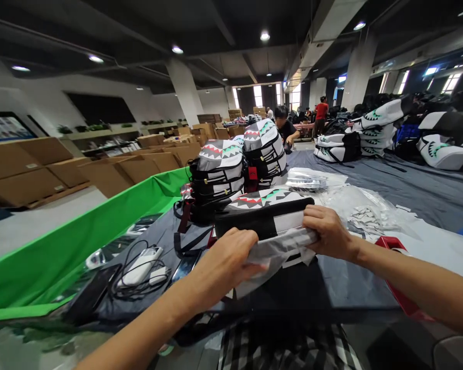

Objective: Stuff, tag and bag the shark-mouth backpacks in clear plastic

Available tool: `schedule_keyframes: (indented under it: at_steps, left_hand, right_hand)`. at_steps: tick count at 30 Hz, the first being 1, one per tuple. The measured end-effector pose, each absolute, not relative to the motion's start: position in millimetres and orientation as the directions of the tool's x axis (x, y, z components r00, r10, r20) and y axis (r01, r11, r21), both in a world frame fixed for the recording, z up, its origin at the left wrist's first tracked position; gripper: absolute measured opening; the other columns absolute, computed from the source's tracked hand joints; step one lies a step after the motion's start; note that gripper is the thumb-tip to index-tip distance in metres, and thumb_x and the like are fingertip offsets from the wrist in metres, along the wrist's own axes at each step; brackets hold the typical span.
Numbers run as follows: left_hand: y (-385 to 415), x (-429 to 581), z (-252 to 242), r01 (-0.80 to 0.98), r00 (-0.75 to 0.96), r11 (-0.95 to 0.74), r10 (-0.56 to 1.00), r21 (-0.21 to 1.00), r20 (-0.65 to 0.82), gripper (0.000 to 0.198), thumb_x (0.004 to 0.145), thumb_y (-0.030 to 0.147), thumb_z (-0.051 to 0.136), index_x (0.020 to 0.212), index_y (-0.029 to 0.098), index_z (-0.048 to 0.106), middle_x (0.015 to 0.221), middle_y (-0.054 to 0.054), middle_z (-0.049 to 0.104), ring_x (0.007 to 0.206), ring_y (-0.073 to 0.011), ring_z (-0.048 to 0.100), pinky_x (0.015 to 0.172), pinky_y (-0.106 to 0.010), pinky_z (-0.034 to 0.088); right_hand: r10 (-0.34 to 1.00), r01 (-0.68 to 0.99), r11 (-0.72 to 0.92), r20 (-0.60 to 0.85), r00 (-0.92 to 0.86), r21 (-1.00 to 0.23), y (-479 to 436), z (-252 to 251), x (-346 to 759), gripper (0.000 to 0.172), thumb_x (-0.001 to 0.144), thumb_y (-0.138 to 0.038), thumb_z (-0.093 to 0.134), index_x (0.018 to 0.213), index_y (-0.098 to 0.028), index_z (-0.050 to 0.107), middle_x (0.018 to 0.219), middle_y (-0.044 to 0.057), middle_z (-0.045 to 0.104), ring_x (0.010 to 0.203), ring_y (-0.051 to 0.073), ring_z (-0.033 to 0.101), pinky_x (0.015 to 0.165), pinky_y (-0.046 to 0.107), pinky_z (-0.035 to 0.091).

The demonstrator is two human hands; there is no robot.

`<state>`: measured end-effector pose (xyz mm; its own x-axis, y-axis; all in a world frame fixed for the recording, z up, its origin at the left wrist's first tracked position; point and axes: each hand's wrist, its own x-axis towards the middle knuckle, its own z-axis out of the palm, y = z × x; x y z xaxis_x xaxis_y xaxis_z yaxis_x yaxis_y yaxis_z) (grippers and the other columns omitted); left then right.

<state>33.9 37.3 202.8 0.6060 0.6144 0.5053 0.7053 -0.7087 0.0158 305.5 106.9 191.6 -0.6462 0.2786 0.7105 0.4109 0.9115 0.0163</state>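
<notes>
A black and white backpack (291,222) with a shark-mouth print lies in front of me at the table's near edge. Its lower side is covered by a translucent plastic bag (268,252). My left hand (231,259) is closed on the bag's film at the backpack's left, thumb on top. At the right end, my right hand (327,231) has its fingers curled over the bag's edge, pressed against the backpack. What lies under the right fingers is partly hidden. Behind the backpack stand two stacks of similar backpacks, a left stack (219,167) and a right stack (264,149).
To the left lie a white power strip (142,267) with black cables and a dark phone (187,264). Clear plastic bags (370,205) are heaped at right, near a red holder (403,293). A green cloth barrier (139,208) edges the left. A co-worker (287,128) is behind the stacks.
</notes>
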Motion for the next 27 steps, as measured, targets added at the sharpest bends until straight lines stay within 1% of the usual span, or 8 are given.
schedule_keyframes:
  at_steps: [4,7,10,14,16,19,22,27]
  left_hand:
    - [46,40,191,0.745,0.46,-0.667,0.504,-0.008,0.731,0.02,0.096,0.014,0.045,0.077,0.022,0.044,0.068,0.005,0.047,0.061,-0.0134,0.047,0.058,-0.024,0.035]
    - [50,45,179,0.777,0.423,-0.612,0.33,-0.15,0.844,0.024,0.094,0.009,0.04,0.075,0.022,0.043,0.066,0.002,0.046,0.061,-0.0163,0.044,0.059,-0.029,0.035]
    - [43,54,169,0.747,0.477,-0.63,0.283,-0.214,0.832,0.021,0.094,0.011,0.041,0.076,0.023,0.044,0.065,0.001,0.048,0.06,-0.0171,0.045,0.059,-0.031,0.036]
    - [27,56,156,0.649,0.592,-0.751,0.397,-0.123,0.702,0.013,0.092,0.012,0.047,0.085,0.022,0.045,0.069,0.002,0.054,0.06,-0.0155,0.05,0.057,-0.028,0.04]
    - [26,48,147,0.599,0.613,-0.784,0.317,-0.165,0.723,0.021,0.091,0.004,0.04,0.083,0.022,0.045,0.068,0.002,0.053,0.059,-0.0149,0.049,0.059,-0.028,0.041]
    - [35,34,128,0.609,0.528,-0.752,0.147,-0.252,0.837,0.029,0.091,-0.002,0.035,0.08,0.021,0.048,0.067,0.001,0.052,0.061,-0.0148,0.049,0.067,-0.03,0.046]
    - [40,28,104,0.684,0.445,-0.677,0.09,-0.273,0.891,0.029,0.091,-0.002,0.037,0.08,0.019,0.052,0.068,0.0,0.054,0.064,-0.015,0.053,0.075,-0.032,0.049]
    - [31,34,52,0.727,0.469,-0.636,0.186,-0.257,0.864,0.032,0.094,0.002,0.033,0.078,0.018,0.056,0.07,-0.002,0.062,0.068,-0.0149,0.061,0.082,-0.032,0.049]
  right_hand:
    - [0.294,0.476,0.878,0.736,-0.61,0.044,96,186,297,0.032,0.09,-0.047,0.056,0.072,-0.025,0.042,0.068,0.001,0.049,0.064,0.019,0.042,0.06,0.034,0.032]
    - [0.215,0.439,0.891,0.743,-0.633,0.117,91,176,295,0.033,0.091,-0.049,0.058,0.076,-0.024,0.044,0.07,0.002,0.05,0.066,0.02,0.043,0.062,0.035,0.033]
    - [0.145,0.444,0.886,0.829,-0.541,0.134,92,162,297,0.022,0.096,-0.025,0.045,0.075,-0.024,0.041,0.067,0.001,0.047,0.064,0.02,0.042,0.061,0.034,0.032]
    - [0.184,0.508,0.86,0.901,-0.392,0.045,90,145,298,0.027,0.093,-0.016,0.04,0.068,-0.024,0.034,0.061,0.0,0.042,0.061,0.018,0.04,0.061,0.034,0.031]
    - [0.171,0.457,0.887,0.869,-0.464,0.07,85,136,295,0.027,0.094,-0.025,0.042,0.068,-0.024,0.034,0.06,-0.001,0.041,0.059,0.017,0.04,0.061,0.034,0.031]
    - [0.135,0.362,0.923,0.77,-0.624,0.131,77,117,289,0.024,0.091,-0.041,0.048,0.074,-0.023,0.043,0.065,-0.001,0.049,0.061,0.017,0.044,0.063,0.034,0.032]
    - [0.06,0.313,0.924,0.727,-0.684,0.219,76,99,286,0.019,0.094,-0.032,0.045,0.079,-0.021,0.049,0.067,0.0,0.054,0.063,0.016,0.045,0.063,0.033,0.033]
    - [-0.071,0.307,0.889,0.765,-0.64,0.34,86,80,291,0.04,0.1,-0.01,0.027,0.067,-0.019,0.046,0.059,-0.001,0.045,0.058,0.015,0.036,0.06,0.032,0.027]
